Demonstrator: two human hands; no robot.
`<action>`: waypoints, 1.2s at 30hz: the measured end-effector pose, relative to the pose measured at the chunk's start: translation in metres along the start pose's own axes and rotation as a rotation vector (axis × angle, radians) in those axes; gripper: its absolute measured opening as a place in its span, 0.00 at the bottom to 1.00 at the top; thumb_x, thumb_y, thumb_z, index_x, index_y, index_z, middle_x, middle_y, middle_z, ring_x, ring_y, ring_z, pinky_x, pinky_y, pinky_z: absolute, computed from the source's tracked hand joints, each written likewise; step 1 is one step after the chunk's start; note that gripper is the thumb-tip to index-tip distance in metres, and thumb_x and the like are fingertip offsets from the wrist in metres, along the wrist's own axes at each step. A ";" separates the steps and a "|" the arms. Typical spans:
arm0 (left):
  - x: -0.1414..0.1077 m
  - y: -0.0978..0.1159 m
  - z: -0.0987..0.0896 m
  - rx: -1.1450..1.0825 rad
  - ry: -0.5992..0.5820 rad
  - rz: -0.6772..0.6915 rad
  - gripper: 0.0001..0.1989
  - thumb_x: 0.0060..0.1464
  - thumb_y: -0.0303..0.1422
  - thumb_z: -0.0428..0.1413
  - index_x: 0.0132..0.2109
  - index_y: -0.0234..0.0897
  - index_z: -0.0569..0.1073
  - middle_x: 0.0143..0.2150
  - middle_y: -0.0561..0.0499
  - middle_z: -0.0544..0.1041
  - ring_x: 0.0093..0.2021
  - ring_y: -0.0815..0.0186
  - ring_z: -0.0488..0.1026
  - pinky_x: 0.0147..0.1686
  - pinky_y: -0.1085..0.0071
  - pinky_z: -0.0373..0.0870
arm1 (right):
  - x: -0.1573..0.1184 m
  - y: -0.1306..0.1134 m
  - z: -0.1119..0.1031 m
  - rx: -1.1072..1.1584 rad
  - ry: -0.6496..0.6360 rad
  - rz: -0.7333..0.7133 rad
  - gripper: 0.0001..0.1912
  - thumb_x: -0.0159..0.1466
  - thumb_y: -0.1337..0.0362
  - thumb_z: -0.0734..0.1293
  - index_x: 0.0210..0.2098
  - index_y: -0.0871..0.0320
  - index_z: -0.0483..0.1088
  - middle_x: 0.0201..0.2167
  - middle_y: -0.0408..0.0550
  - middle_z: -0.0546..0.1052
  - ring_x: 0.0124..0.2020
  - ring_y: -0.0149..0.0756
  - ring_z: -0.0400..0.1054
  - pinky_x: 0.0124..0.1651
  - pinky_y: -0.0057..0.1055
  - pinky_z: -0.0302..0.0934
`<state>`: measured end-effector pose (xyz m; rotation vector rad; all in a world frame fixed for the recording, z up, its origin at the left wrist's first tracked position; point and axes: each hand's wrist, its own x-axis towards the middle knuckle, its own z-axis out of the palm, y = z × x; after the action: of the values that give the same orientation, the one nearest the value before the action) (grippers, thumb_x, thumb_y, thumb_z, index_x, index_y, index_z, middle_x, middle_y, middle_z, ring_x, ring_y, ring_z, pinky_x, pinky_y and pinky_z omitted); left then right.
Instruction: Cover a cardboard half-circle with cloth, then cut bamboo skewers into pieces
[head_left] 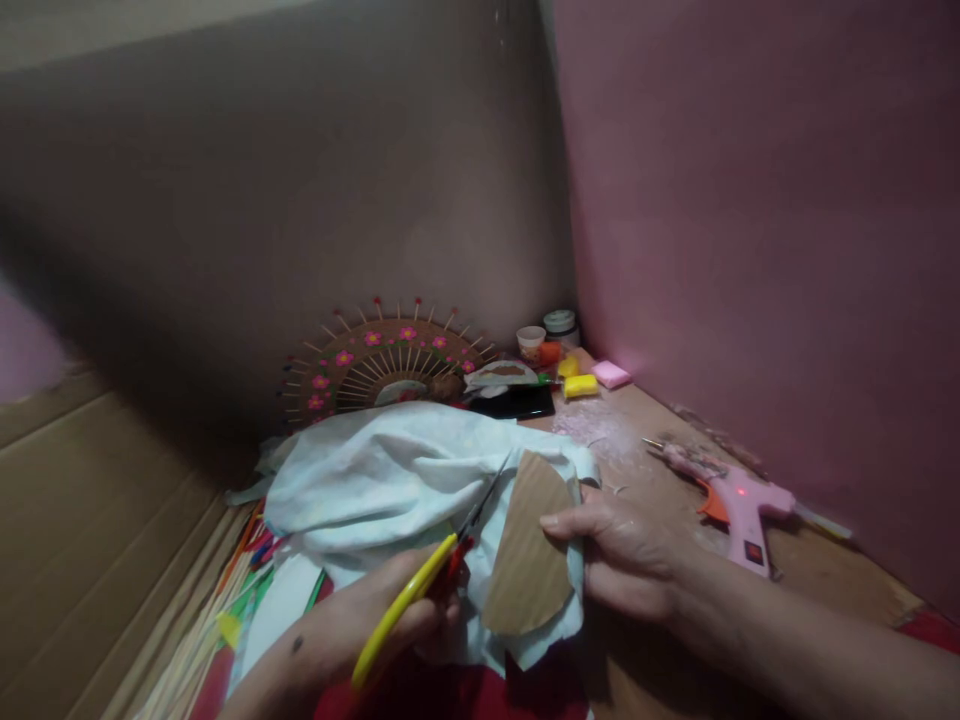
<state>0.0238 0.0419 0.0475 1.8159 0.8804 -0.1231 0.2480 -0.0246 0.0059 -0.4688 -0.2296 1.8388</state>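
Gripping yellow-handled scissors (410,590), the left hand (369,605) points forward; the right hand (626,550) pinches cardboard (529,555) over pale cloth (375,475), thumb uppermost

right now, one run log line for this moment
left hand: yellow-handled scissors at cloth | right hand: cardboard piece against cloth | glue gun: right side, red light on

Your scissors (420,595), yellow and red at the handles, slant up and away to the right, blades against the pale blue cloth (375,465). The cloth lies loosely bunched, its right part behind your brown, ribbed cardboard piece (529,560), roughly a half-disc, straight edge facing left.
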 end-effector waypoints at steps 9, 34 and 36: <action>0.001 -0.001 0.007 0.001 0.089 0.002 0.08 0.52 0.36 0.50 0.37 0.36 0.66 0.33 0.52 0.70 0.33 0.66 0.65 0.35 0.73 0.66 | 0.001 0.002 -0.005 -0.017 -0.079 -0.009 0.32 0.43 0.82 0.63 0.48 0.61 0.67 0.39 0.52 0.76 0.46 0.45 0.69 0.54 0.45 0.59; 0.003 -0.018 -0.001 0.404 0.228 0.090 0.15 0.61 0.43 0.46 0.33 0.36 0.63 0.29 0.54 0.63 0.29 0.70 0.57 0.27 0.76 0.56 | 0.001 0.001 -0.006 -0.033 -0.073 0.026 0.27 0.44 0.82 0.63 0.44 0.62 0.69 0.35 0.50 0.77 0.42 0.40 0.72 0.54 0.42 0.60; 0.002 -0.017 -0.006 0.469 0.254 0.082 0.15 0.61 0.43 0.47 0.32 0.36 0.63 0.29 0.54 0.64 0.29 0.70 0.58 0.27 0.75 0.56 | 0.001 0.001 -0.006 -0.036 -0.087 0.032 0.27 0.44 0.82 0.63 0.44 0.62 0.69 0.35 0.50 0.77 0.42 0.40 0.71 0.54 0.42 0.60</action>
<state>0.0131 0.0502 0.0362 2.3400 1.0115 -0.0486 0.2493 -0.0246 0.0001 -0.4203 -0.3164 1.8909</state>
